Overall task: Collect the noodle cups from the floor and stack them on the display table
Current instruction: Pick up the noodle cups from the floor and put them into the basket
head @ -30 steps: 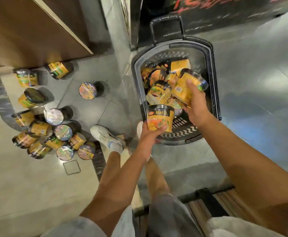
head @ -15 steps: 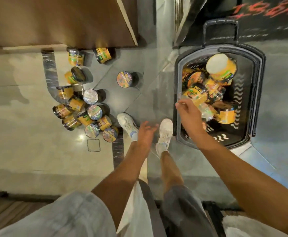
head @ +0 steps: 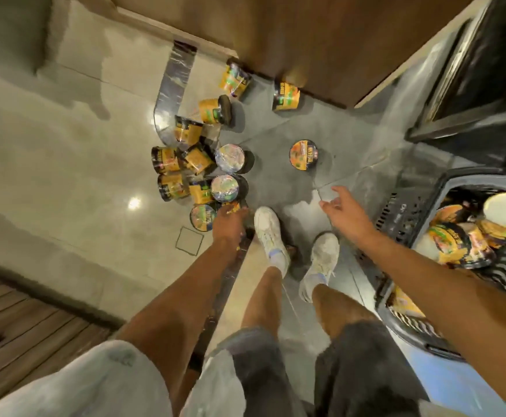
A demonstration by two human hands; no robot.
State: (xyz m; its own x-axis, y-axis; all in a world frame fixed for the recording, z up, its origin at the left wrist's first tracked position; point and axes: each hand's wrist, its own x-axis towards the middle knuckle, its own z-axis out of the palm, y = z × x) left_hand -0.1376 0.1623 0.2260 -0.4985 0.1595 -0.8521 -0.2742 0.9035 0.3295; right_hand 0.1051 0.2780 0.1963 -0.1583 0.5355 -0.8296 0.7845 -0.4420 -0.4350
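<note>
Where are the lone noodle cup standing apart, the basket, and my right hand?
lone noodle cup (head: 303,154), head view, on its lid.
basket (head: 396,206), head view, on its near wall.
right hand (head: 343,210), head view, on its back.

Glossy, polished stone-like floor (head: 65,164) with bright light glints. Shiny film-wrapped noodle cups (head: 227,158), foil-bright lids. Dark perforated plastic basket (head: 396,218). Matt brown wood-look panel (head: 321,34). Slatted wooden decking (head: 20,320). White, scuffed fabric sneakers (head: 268,233). Shiny silvery tape strip (head: 175,82).
</note>
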